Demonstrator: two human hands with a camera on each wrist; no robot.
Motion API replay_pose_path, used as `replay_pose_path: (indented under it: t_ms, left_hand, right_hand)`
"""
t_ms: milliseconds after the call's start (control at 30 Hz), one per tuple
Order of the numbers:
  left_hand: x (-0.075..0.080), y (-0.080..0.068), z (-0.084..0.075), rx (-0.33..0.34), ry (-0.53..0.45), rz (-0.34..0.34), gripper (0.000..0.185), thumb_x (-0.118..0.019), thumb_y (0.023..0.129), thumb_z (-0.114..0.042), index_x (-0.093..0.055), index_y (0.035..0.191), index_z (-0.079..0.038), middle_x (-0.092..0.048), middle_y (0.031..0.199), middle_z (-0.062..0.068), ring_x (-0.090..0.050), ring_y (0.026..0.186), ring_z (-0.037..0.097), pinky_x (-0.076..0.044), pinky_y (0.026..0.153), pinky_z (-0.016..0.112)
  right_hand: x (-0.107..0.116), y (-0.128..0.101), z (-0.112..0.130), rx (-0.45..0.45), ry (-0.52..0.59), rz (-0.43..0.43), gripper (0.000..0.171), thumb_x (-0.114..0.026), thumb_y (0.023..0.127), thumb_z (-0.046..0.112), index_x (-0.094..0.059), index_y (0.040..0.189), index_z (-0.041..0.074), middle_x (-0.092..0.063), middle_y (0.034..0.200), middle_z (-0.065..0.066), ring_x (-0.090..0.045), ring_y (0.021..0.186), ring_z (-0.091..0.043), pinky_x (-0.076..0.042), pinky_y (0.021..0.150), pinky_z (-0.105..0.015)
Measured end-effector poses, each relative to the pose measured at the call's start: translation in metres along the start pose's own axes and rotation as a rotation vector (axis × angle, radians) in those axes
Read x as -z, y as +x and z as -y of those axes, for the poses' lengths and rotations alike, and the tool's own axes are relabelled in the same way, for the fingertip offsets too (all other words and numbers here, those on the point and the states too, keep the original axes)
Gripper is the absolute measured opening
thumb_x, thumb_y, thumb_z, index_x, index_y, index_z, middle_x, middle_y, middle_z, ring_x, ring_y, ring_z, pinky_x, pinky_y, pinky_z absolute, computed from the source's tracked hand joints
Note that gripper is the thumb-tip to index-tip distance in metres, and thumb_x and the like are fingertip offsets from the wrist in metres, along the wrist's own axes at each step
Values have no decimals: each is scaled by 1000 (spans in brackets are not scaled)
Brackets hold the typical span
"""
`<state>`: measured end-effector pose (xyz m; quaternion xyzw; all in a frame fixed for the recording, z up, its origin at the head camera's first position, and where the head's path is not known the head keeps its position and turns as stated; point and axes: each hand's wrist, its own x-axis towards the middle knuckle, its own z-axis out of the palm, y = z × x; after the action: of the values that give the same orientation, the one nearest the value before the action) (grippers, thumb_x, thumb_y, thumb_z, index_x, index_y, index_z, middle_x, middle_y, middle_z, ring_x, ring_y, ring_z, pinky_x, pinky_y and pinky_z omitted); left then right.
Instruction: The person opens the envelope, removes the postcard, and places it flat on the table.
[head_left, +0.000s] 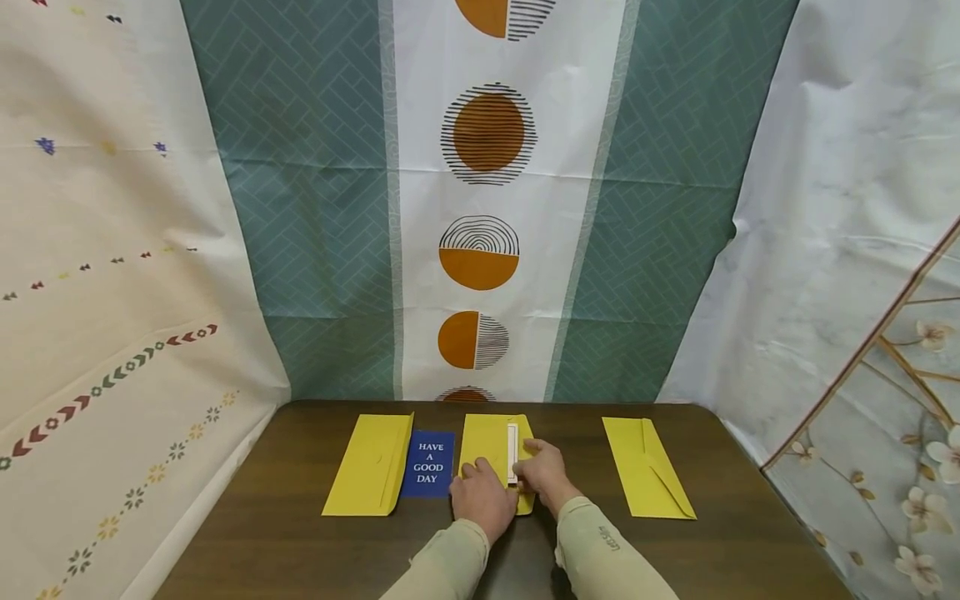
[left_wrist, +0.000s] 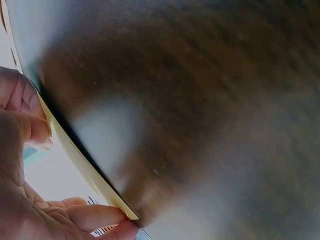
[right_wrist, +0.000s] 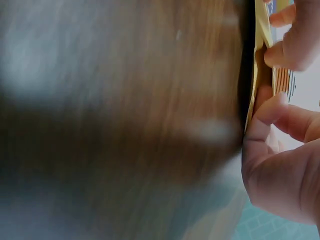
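Note:
In the head view a yellow envelope [head_left: 480, 433] lies at the table's middle, with a narrow white strip [head_left: 512, 442] showing along its right part. My left hand [head_left: 484, 500] is at its lower left; in the left wrist view, that hand's thumb and finger pinch the envelope's near edge [left_wrist: 82, 160]. My right hand [head_left: 546, 475] is at the right side, fingertips by the strip. Seen from the right wrist, the right hand [right_wrist: 285, 170] grips the edge where the envelope gapes. What lies inside is mostly hidden. A blue card [head_left: 429, 465] reading "HAVE A GOOD DAY" lies left of the envelope.
A second yellow envelope [head_left: 367, 465] lies to the left, beside the blue card. Another yellow envelope [head_left: 645, 475] lies apart at the right. All are on the dark wooden table [head_left: 285, 467], with patterned cloth [head_left: 322, 250] hanging behind and at both sides.

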<state>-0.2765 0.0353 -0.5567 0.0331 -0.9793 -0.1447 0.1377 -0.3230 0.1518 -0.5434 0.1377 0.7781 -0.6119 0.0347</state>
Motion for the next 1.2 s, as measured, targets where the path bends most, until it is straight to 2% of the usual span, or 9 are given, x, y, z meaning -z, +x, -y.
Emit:
replay_pose_path:
  t_ms: [167, 300, 467, 600, 667, 900, 1000, 1067, 1200]
  left_hand:
    - [-2, 1, 0, -13, 38, 43, 54, -81, 84, -41, -62, 111, 2, -63, 96, 24, -62, 85, 35, -53, 85, 51]
    - [1, 2, 1, -33, 84, 116, 54, -79, 87, -43, -67, 114, 2, -66, 107, 27, -64, 94, 38, -51, 94, 56]
    - [9, 2, 2, -96, 159, 251, 87, -75, 84, -73, -68, 129, 2, -72, 125, 27, -65, 124, 43, -47, 104, 64]
    - [10, 3, 1, -150, 197, 333, 112, -69, 73, -92, -65, 136, 1, -73, 132, 22, -60, 138, 43, -46, 109, 67]
    - [8, 5, 1, -161, 205, 343, 115, -68, 72, -94, -65, 137, 1, -73, 132, 20, -59, 139, 43, -45, 109, 68]
    - [11, 5, 0, -158, 234, 344, 115, -69, 70, -94, -65, 135, 0, -73, 132, 17, -60, 138, 41, -47, 108, 66]
    - [14, 3, 0, -157, 237, 349, 115, -68, 70, -94, -65, 136, 0, -74, 133, 17, -60, 139, 41, -47, 110, 66]
    - [14, 3, -1, -156, 241, 350, 114, -68, 70, -94, -66, 136, 0, -74, 133, 16, -60, 139, 41, -47, 110, 66]
    - [15, 2, -1, -157, 255, 353, 114, -67, 70, -94, -65, 137, -1, -74, 133, 16, -60, 139, 41, -47, 111, 65]
  right_hand:
    - [13, 5, -5, 25, -55, -86, 63, -68, 84, -5, -60, 146, -3, -69, 114, -22, -61, 61, -17, -53, 52, -27]
    - [18, 7, -7, 48, -106, -56, 59, -75, 86, 3, -63, 144, 0, -71, 115, -20, -67, 71, -19, -57, 57, -29]
    - [18, 9, -9, 86, -191, -25, 55, -79, 85, 0, -69, 138, 2, -74, 102, -15, -66, 66, -17, -54, 54, -27]
    - [20, 8, -8, 81, -231, -69, 54, -78, 84, -2, -71, 137, 4, -73, 114, -18, -62, 65, -17, -51, 52, -25]
    - [23, 7, -7, 78, -236, -81, 55, -77, 83, -3, -71, 137, 4, -73, 117, -19, -59, 62, -15, -51, 52, -26]
    - [46, 8, -13, 99, -250, -111, 59, -73, 80, -6, -70, 138, 2, -75, 105, -17, -52, 53, -14, -47, 50, -27]
    - [62, 8, -15, 97, -278, -142, 57, -72, 82, -4, -68, 139, 0, -73, 117, -22, -54, 56, -16, -47, 52, -28]
    - [72, 8, -16, 86, -288, -153, 57, -72, 84, -3, -67, 140, 0, -72, 118, -23, -54, 56, -16, -46, 52, -28]
    - [90, 9, -16, 90, -340, -169, 53, -71, 88, -1, -65, 141, -4, -69, 129, -28, -59, 69, -22, -48, 58, -28]
